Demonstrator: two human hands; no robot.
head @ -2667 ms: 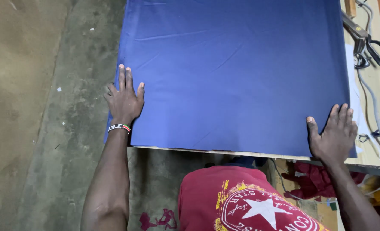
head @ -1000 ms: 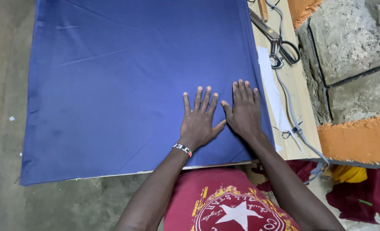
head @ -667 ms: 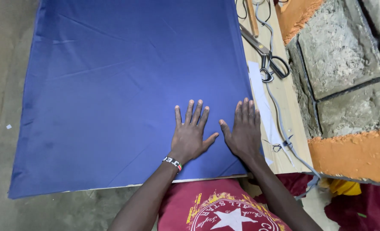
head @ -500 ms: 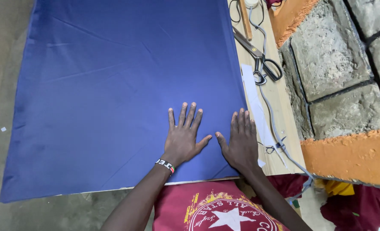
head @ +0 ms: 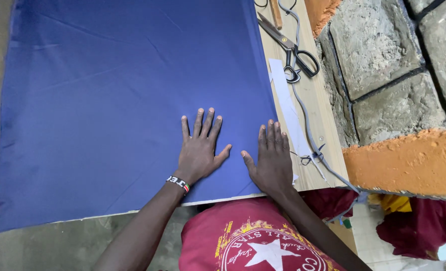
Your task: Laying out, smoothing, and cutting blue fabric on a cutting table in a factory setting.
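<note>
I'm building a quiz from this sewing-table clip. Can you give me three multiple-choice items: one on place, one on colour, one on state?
1. Where are the scissors?
A. On the blue cloth
B. On bare wood right of the cloth
C. In a hand

2. What colour is the cloth?
A. Blue
B. Green
C. White

3. How do the left hand and right hand lie?
A. Clenched
B. Flat, fingers spread
C. Lifted clear

B: they lie on the table beside the cloth's edge. A: plain blue throughout. B: both palms press the cloth.
</note>
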